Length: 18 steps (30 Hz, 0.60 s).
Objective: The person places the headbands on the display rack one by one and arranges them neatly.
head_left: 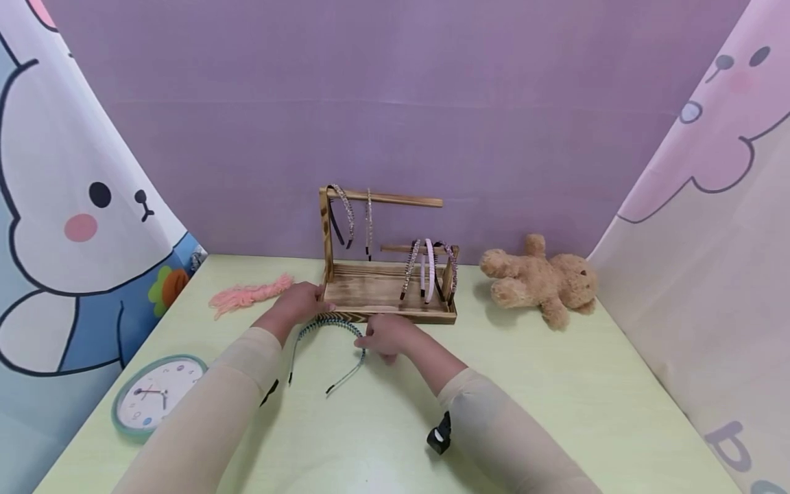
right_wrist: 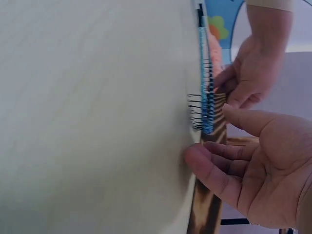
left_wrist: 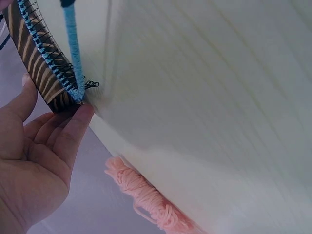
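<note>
A blue-and-black headband (head_left: 330, 322) with comb-like teeth lies on the table, its arch against the front of a wooden headband rack (head_left: 389, 317) and its ends toward me. My left hand (head_left: 300, 302) grips the rack's front left corner; the left wrist view shows the thumb on one side of the wood (left_wrist: 36, 58) and the fingers on the other. Beside the headband's right side is my right hand (head_left: 390, 335). In the right wrist view its thumb and fingers are spread apart, with nothing visibly held between them.
Several headbands hang on the rack's upper bar (head_left: 401, 200) and lower bar (head_left: 395, 248). Pink yarn (head_left: 249, 295) lies left of the rack, a round clock (head_left: 157, 394) nearer on the left. A brown teddy bear (head_left: 540, 278) lies at the right. Printed curtains and a purple backdrop surround the table.
</note>
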Motion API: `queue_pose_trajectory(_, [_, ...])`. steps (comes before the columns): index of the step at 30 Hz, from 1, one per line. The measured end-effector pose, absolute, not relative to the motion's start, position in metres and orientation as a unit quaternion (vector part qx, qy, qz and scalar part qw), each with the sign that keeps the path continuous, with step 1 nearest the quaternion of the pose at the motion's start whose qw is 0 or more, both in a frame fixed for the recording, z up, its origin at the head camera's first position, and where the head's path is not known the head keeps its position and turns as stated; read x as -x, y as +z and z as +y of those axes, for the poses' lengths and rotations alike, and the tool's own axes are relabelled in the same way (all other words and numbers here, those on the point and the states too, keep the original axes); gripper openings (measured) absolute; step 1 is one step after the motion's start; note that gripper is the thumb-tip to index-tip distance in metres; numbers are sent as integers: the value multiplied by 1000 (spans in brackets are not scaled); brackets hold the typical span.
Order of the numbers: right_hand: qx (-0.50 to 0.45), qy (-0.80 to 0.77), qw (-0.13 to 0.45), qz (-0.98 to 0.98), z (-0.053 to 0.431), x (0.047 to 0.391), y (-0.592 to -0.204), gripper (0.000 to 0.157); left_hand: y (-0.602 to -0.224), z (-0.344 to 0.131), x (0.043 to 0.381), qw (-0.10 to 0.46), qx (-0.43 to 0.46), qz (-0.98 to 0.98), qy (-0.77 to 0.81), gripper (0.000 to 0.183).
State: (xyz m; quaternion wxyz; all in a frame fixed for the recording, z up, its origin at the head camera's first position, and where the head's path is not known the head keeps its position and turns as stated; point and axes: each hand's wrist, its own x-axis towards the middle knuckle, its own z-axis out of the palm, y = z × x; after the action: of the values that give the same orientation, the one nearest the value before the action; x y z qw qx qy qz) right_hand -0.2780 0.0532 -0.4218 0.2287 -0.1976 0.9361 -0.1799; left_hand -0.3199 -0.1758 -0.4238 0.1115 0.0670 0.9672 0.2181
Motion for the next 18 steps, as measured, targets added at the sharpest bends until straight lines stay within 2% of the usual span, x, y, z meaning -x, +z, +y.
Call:
queue_pose_trajectory(7, [183, -224, 244, 926, 52, 281, -433, 24, -423, -175, 319, 110, -69, 966, 225, 68])
queue_pose_trajectory(18, [155, -405, 279, 857, 72, 283, -432, 16, -423, -176, 320, 104, -78, 965, 226, 67])
